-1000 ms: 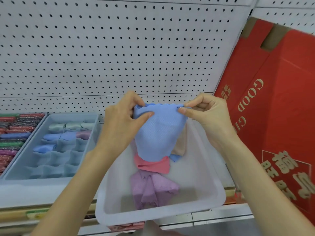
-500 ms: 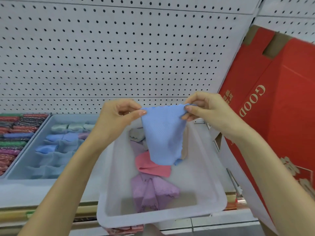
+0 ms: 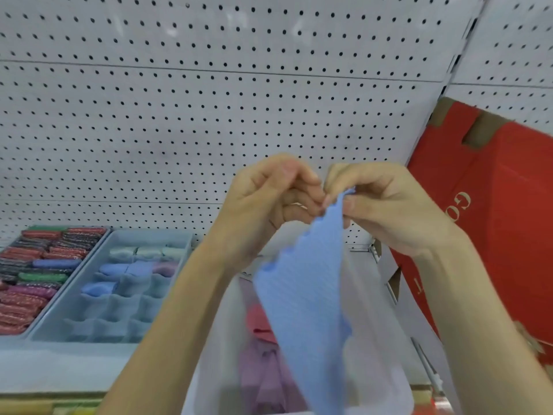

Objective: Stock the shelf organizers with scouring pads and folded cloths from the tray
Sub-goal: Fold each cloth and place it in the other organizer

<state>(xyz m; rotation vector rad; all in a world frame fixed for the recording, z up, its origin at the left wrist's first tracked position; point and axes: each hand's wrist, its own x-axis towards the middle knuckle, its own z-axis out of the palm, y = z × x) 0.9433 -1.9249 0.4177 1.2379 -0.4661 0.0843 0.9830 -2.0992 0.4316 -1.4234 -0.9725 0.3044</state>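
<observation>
A white pegboard wall point(image 3: 209, 115) fills the back of my view, and a red carton point(image 3: 493, 220) with gold lettering leans against it on the right. Below runs the shelf point(image 3: 59, 366). A translucent white tray point(image 3: 377, 348) sits on it in front of me. To its left is a grey-blue organizer point(image 3: 113, 322) divided into small cells. Its back rows hold folded cloths point(image 3: 143, 252) in pale green, blue and lilac, while the nearer cells show only their dividers. Just beside it, further left, a second bin is packed with glittery scouring pads point(image 3: 33, 280) in red, green, blue and dark tones.

I hold a blue cloth point(image 3: 302, 295) with a scalloped edge up above the tray. It hangs in a long, narrow drape, and its lower end runs out of the bottom of the view. My left grip point(image 3: 266, 202) and right grip point(image 3: 386, 205) sit close together, nearly touching. Each is clamped on the cloth's top edge, with fingertips and thumb pinching it. In the tray behind the drape lie a pink cloth point(image 3: 258, 322) and, nearer me, a crumpled purple cloth point(image 3: 263, 372). Both are blurred.
</observation>
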